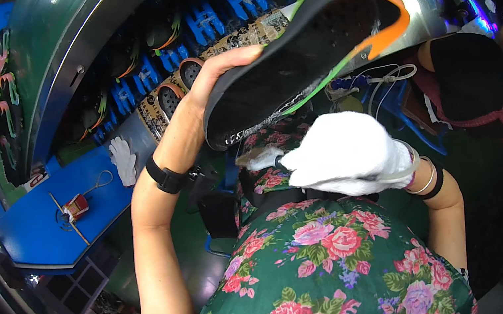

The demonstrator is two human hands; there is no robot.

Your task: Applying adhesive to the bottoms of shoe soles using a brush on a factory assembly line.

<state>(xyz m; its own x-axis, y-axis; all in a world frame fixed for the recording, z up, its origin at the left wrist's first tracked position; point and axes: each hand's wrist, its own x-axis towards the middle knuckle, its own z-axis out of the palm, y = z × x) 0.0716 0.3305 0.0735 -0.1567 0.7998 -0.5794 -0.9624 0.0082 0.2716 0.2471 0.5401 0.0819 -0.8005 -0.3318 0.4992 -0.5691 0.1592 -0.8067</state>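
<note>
My bare left hand (214, 77) grips the near-left end of a large black shoe sole (312, 45) with an orange and green raised rim. The sole is tilted in front of me, its broad black face turned toward me. Below it, my right hand (345, 154), in a thick white glove, is closed. A small brush (262, 158) with a pale handle and brownish tip sticks out from the glove's left side. The brush and the sole appear apart. The fingers inside the glove are hidden.
A blue side table (110, 212) at left bears a white glove (123, 159) and a small red container (76, 207). Shoes sit on blue racks (205, 25) along the far line. Two round dark pieces (170, 97) lie on patterned cardboard. Another person (473, 81) is at right.
</note>
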